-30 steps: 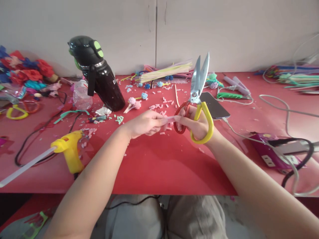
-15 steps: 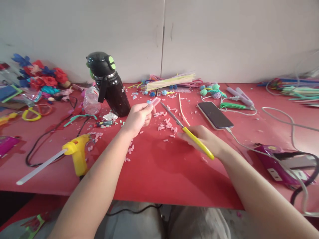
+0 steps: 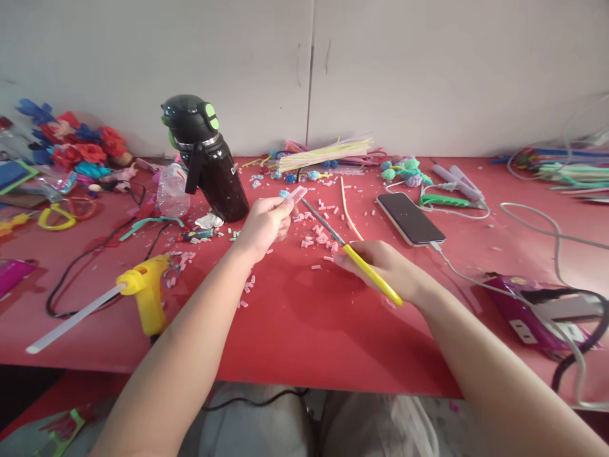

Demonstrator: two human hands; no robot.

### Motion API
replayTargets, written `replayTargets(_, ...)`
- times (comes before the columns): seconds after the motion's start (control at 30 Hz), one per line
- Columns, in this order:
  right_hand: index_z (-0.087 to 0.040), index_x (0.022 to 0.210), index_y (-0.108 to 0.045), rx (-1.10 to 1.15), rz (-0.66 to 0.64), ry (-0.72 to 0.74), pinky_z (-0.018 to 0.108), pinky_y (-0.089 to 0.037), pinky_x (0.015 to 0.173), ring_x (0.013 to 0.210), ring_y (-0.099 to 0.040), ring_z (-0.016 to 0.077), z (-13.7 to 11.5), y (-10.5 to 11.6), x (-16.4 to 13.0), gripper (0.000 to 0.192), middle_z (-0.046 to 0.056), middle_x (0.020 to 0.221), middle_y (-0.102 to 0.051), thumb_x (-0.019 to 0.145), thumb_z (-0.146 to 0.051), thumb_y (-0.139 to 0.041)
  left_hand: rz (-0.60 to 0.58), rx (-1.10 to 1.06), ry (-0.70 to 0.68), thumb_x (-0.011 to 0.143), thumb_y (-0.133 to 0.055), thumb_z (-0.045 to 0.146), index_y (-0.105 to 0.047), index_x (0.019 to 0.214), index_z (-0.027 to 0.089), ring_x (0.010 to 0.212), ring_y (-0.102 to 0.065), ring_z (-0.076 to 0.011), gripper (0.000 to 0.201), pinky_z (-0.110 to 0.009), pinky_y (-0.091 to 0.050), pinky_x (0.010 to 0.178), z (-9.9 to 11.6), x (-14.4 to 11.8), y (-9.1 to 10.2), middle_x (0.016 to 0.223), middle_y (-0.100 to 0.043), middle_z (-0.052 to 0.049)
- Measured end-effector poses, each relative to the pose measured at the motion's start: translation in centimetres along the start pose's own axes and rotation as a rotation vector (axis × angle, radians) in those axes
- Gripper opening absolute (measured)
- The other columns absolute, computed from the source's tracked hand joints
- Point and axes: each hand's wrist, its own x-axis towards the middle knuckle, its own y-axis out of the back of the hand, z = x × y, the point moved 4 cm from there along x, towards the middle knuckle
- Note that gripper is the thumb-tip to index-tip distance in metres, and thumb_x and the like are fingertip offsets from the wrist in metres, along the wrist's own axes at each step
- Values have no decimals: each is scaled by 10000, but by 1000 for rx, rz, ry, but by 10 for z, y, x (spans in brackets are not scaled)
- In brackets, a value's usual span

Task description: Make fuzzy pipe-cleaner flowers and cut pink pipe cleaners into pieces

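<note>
My left hand (image 3: 264, 223) is raised over the red table (image 3: 304, 330) and pinches a short pink strip (image 3: 295, 194) between fingers and thumb. My right hand (image 3: 387, 266) grips the yellow-handled scissors (image 3: 349, 254), seen edge-on, blades pointing up-left toward the strip's end. The blade tip sits just below the strip. Small pink cut pieces (image 3: 318, 238) lie scattered on the table under both hands.
A black bottle (image 3: 207, 158) stands at the back left, a yellow glue gun (image 3: 143, 289) near the front left. A phone (image 3: 410, 219) on a cable lies right of centre. Bundled straws (image 3: 326, 152), paper flowers (image 3: 71, 143), a power strip (image 3: 528, 311) and cables surround.
A second ago both hands held the strip together with the scissors upright. The left hand has since carried the strip up and away; the right hand tilted the scissors flat, blades toward the strip.
</note>
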Motion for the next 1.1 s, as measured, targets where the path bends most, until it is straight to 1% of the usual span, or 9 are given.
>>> replayTargets(0.13,-219,694,-450,6,-1,-9,286,-259,555,628,-286,120,-3,-1,0,568,-39,681,-330,850,-740,-614,-16,8,-13,997,-566,258,-555,717,153,417,-248,-35,299,-168,-197,432,-2,0,-1,521,-296,77)
replayTargets(0.33,-222,694,-432,27,3,-45,287,-253,556,636,-277,120,-6,-1,0,589,-38,683,-323,825,-767,-612,-90,70,1,972,-594,254,-547,706,156,434,-261,-40,287,-168,-206,438,-6,-1,-7,537,-310,69)
replayTargets(0.6,-223,645,-387,-11,11,-43,280,-232,519,589,-286,108,-10,0,-4,618,-40,625,-313,830,-777,-587,-114,100,12,986,-565,248,-570,695,143,430,-257,-37,310,-160,-199,434,-5,-2,-8,536,-284,70)
replayTargets(0.7,-223,605,-378,-40,0,-108,270,-253,477,500,-384,104,-11,2,-9,608,-34,541,-372,862,-729,-596,-129,77,67,976,-606,263,-497,651,157,425,-229,-27,358,-155,-186,426,-8,-3,-10,539,-267,78)
replayTargets(0.77,-225,565,-381,-49,-40,-187,270,-313,456,440,-475,124,-9,2,-11,602,-13,478,-434,908,-683,-567,-136,51,127,967,-623,255,-451,629,165,421,-221,-22,389,-151,-189,422,-12,-3,-12,535,-265,80)
replayTargets(0.83,-228,528,-380,-62,-79,-255,278,-371,447,398,-527,148,-9,2,-11,604,16,434,-483,954,-633,-521,-134,32,186,967,-612,231,-457,626,162,413,-219,-20,380,-147,-192,414,-17,-2,-14,523,-271,81)
replayTargets(0.9,-233,503,-372,-68,-107,-290,286,-408,443,369,-540,163,-10,2,-9,602,32,402,-496,980,-578,-494,-117,18,233,964,-594,199,-450,617,166,399,-217,-21,377,-146,-188,399,-21,0,-13,505,-276,82)
replayTargets(1.0,-242,466,-368,-71,-175,-312,302,-441,451,344,-527,175,-13,1,-2,595,45,364,-480,984,-506,-496,-108,-15,278,934,-609,167,-387,596,188,377,-216,-20,404,-143,-183,379,-29,6,-9,486,-279,85)
replayTargets(1.1,-248,448,-365,-64,-198,-357,306,-427,426,323,-483,170,-15,-1,3,591,42,342,-453,973,-483,-500,-127,-44,331,934,-622,179,-415,610,182,364,-194,-16,384,-133,-172,367,-37,11,-6,472,-267,97)
